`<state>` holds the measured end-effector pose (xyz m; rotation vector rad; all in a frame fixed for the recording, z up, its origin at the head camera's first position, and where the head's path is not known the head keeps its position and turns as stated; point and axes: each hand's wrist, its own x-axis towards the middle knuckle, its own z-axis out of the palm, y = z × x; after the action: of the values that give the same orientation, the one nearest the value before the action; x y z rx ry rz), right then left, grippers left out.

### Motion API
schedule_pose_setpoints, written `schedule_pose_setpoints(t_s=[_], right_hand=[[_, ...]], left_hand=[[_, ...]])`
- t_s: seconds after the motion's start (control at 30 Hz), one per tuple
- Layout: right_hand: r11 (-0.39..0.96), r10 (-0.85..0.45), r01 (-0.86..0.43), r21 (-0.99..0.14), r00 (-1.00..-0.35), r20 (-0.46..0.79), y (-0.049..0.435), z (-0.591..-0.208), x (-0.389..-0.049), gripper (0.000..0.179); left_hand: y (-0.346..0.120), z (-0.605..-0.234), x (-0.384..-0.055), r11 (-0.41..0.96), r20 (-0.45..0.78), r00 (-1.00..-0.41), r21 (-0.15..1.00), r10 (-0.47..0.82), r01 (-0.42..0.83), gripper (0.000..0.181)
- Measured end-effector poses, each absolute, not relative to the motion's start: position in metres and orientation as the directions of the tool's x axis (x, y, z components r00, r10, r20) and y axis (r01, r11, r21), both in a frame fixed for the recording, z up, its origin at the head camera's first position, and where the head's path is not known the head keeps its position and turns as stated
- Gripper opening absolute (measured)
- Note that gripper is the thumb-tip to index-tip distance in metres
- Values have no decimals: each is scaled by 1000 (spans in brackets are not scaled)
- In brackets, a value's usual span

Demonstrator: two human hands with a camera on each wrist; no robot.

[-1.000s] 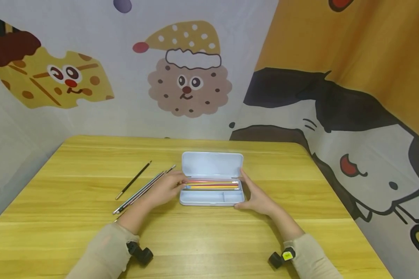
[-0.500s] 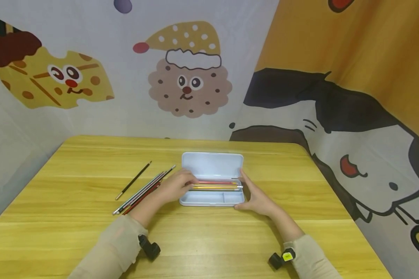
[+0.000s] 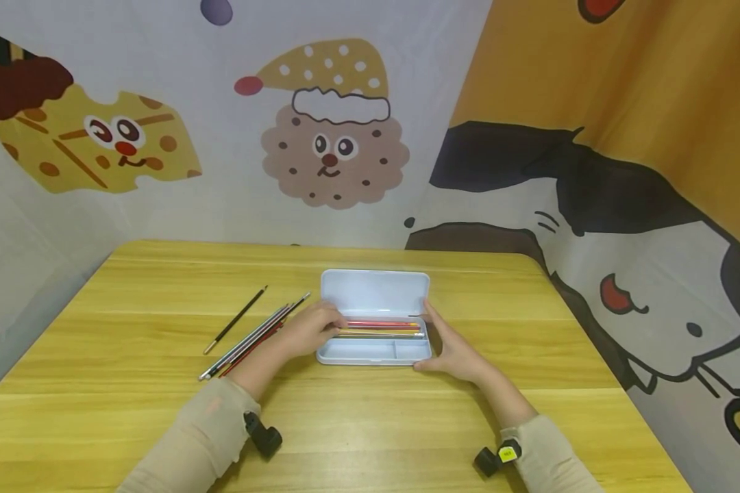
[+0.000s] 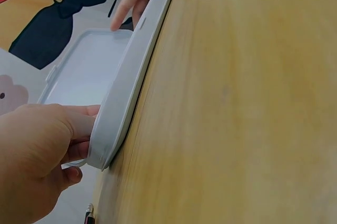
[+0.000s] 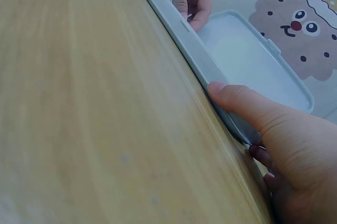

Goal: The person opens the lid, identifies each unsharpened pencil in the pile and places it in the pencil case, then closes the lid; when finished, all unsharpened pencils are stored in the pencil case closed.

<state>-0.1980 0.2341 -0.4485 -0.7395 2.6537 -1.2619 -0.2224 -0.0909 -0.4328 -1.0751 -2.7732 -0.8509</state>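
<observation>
A white pencil case [image 3: 358, 351] lies with its lid [image 3: 376, 290] raised; several red and yellow pencils [image 3: 382, 331] fill its back compartment. My left hand [image 3: 311, 330] reaches over the case's left end with curled fingers and pinches a pencil there; the fingertips are partly hidden behind the case wall in the left wrist view. At the other end, my right hand [image 3: 453, 346] grips the case, its thumb [image 5: 231, 95] on the front edge and its fingers behind. The front compartments hold nothing visible.
Several dark, silver and red pencils [image 3: 255, 340] lie in a slanted bundle left of the case, partly under my left forearm. A single black pencil [image 3: 236, 319] lies farther left on the wooden table [image 3: 370, 424]. A cartoon-printed cloth [image 3: 222, 219] hangs behind.
My left hand has moved right, farther over the case. A pencil end that stuck out at the right rim half a second ago now lies inside. My right hand has stayed put.
</observation>
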Motion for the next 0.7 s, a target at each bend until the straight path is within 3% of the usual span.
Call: schedule_pose_setpoints(t_s=[0.17, 0.47, 0.7], right_hand=[[527, -486, -376, -762, -869, 93, 227, -428, -188, 119], [522, -486, -374, -767, -869, 93, 226, -425, -186, 119], [515, -481, -367, -774, -871, 93, 225, -427, -187, 119]], left_hand=[[-92, -434, -224, 598, 220, -747, 477, 628, 644, 14], [-97, -433, -225, 534, 236, -710, 516, 663, 670, 12], [-102, -432, -219, 517, 240, -728, 566, 643, 642, 12]])
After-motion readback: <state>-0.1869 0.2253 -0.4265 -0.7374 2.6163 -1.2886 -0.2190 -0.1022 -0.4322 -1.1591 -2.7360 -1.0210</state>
